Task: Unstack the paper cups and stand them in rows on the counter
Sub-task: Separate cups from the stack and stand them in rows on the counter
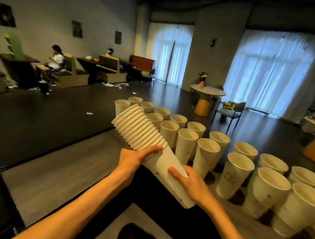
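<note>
Cup stack (147,137) held in both hands above the counter (53,176).

The stack is tilted, rims up-left; the left hand (135,159) is curled round its middle, the right hand (190,183) gripped round the bottom cup. Loose cups (187,144) are stood upright in rows on the counter, right of the stack.

Probably a café, booth seats (108,63) (diners seated), round table (208,90)
</note>
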Motion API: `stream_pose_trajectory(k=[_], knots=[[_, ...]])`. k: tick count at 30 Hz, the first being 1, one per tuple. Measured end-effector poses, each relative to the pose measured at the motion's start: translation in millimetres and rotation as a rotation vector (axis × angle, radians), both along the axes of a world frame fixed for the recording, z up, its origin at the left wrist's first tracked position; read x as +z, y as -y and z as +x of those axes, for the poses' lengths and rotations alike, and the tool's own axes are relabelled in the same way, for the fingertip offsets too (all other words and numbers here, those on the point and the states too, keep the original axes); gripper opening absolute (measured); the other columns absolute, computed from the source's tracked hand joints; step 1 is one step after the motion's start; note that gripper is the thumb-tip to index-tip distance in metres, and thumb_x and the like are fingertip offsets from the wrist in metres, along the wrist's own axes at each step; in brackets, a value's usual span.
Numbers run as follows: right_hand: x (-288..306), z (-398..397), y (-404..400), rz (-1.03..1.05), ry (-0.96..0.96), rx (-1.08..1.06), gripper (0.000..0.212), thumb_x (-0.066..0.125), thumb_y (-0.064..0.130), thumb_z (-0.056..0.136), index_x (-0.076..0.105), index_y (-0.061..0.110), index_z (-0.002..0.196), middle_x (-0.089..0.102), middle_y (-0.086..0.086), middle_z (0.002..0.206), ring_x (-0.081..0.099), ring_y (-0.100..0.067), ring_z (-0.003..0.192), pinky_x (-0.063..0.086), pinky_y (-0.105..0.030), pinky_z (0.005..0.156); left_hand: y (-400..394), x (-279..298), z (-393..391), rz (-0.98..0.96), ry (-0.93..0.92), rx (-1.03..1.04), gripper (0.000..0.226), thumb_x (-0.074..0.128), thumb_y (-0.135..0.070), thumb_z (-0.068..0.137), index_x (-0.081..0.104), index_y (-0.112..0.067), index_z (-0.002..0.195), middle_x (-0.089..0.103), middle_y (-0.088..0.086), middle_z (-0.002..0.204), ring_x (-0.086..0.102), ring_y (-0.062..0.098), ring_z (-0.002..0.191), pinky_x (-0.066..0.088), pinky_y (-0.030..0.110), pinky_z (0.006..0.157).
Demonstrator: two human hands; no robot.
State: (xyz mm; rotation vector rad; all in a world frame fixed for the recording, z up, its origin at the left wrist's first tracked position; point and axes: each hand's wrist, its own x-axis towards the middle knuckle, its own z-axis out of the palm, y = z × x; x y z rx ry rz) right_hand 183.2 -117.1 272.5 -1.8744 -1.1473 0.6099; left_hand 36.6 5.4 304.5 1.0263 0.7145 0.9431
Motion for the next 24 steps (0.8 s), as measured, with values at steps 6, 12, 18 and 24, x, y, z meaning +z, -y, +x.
stream_pose_trajectory(k=[6, 12, 18, 24], knots=[[0, -40, -130, 0.045, 0.222, 0.045, 0.071, 0.068, 0.079, 0.062, 0.052, 0.044, 0.122, 0.057, 0.023, 0.104, 0.056, -0.001, 0.097, 0.049, -0.021, 0.077, -115, 7, -51, -0.011, 0.055, 0.208, 0.045, 0.089, -0.011, 0.064, 0.058, -0.027, 0.093, 0.068, -0.002, 0.097, 0.064, 0.011, 0.091, 0.052, 0.037, 0.085], [-7, -53, -265, -0.012, 0.461, -0.004, 0.083, 0.081, 0.068, 0.053, 0.041, 0.039, 0.119, 0.045, 0.016, 0.112, 0.042, -0.008, 0.11, 0.048, -0.033, 0.092, -250, 9, -102, -0.113, 0.136, 0.379, 0.093, 0.09, -0.021, 0.061, 0.037, -0.021, 0.137, 0.058, 0.003, 0.12, 0.058, 0.024, 0.111, 0.052, 0.052, 0.096], [-39, -50, -377, 0.077, 0.119, -0.05, 0.073, 0.087, 0.043, 0.062, 0.043, 0.035, 0.12, 0.058, 0.011, 0.113, 0.06, -0.013, 0.107, 0.053, -0.044, 0.096, -370, 29, -144, -0.162, 0.296, 0.463, 0.097, 0.087, -0.023, 0.064, 0.033, -0.014, 0.144, 0.053, 0.007, 0.13, 0.056, 0.027, 0.118, 0.057, 0.042, 0.087], [-65, -59, -457, 0.039, -0.094, -0.186, 0.112, 0.087, 0.067, 0.046, 0.039, 0.024, 0.138, 0.053, -0.001, 0.131, 0.055, -0.029, 0.122, 0.048, -0.047, 0.101, -421, 15, -165, -0.12, 0.258, 0.38, 0.104, 0.086, -0.025, 0.055, 0.036, -0.016, 0.145, 0.055, 0.01, 0.132, 0.057, 0.031, 0.119, 0.052, 0.053, 0.099]])
